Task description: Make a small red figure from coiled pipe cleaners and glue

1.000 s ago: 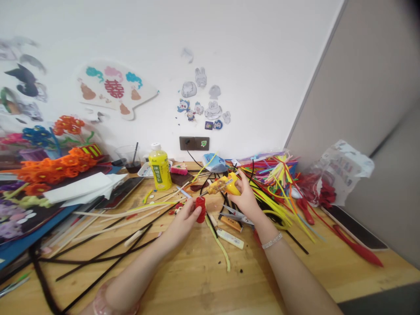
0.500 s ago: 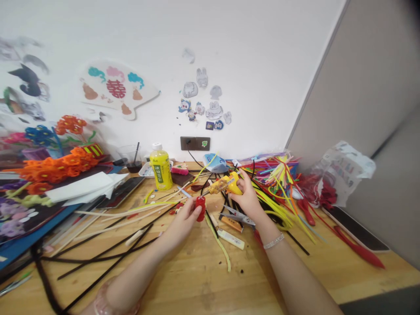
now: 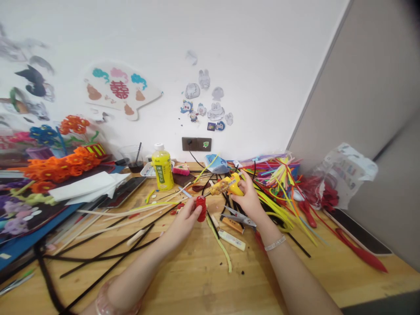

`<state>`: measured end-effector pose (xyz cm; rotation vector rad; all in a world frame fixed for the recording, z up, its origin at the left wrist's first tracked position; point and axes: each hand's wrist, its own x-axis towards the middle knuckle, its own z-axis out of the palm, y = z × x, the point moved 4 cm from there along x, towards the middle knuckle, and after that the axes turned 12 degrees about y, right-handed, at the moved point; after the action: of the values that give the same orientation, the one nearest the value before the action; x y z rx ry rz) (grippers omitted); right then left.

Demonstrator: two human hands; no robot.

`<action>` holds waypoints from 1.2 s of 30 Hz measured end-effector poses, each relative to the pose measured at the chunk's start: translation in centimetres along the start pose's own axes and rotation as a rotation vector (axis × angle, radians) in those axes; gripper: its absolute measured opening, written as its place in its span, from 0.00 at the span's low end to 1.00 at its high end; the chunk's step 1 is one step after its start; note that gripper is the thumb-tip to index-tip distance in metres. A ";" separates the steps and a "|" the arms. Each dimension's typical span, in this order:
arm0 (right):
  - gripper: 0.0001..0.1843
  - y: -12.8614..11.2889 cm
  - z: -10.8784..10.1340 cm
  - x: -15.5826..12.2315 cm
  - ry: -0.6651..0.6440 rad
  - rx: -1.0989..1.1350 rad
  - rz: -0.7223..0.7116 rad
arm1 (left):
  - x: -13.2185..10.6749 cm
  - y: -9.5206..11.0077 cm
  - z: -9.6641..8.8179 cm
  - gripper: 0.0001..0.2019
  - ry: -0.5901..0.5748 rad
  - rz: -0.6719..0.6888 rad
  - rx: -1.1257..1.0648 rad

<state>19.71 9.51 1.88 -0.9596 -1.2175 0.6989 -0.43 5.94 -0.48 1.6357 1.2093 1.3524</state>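
Note:
My left hand [image 3: 184,221] is closed round a small red fuzzy piece [image 3: 201,207] and holds it just above the wooden table [image 3: 197,280]. My right hand [image 3: 248,201] grips a yellow glue gun [image 3: 229,185], whose nozzle points left toward the red piece and stops a little short of it. A black cord runs from the gun back to the wall socket [image 3: 196,143]. Scissors [image 3: 239,216] lie under my right wrist.
A heap of coloured pipe cleaners [image 3: 278,183] lies at the right, long black and pale ones [image 3: 108,245] at the left. A yellow bottle [image 3: 162,169], a dark cup [image 3: 131,158], orange pipe-cleaner flowers [image 3: 55,166], a tablet [image 3: 121,190] and a plastic bag [image 3: 341,168] stand around.
Both hands keep their grips and hardly move. The view has shifted slightly, so everything sits a little lower and to the right in the frame.

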 end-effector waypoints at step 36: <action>0.16 2.0 7.8 -1.8 -0.242 -0.491 -0.293 | 2.4 2.2 -7.2 0.18 0.549 -0.004 0.010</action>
<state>11.80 10.58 -0.22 -1.0827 -1.7519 0.2884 -6.87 7.09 3.91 1.2999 1.5206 1.8672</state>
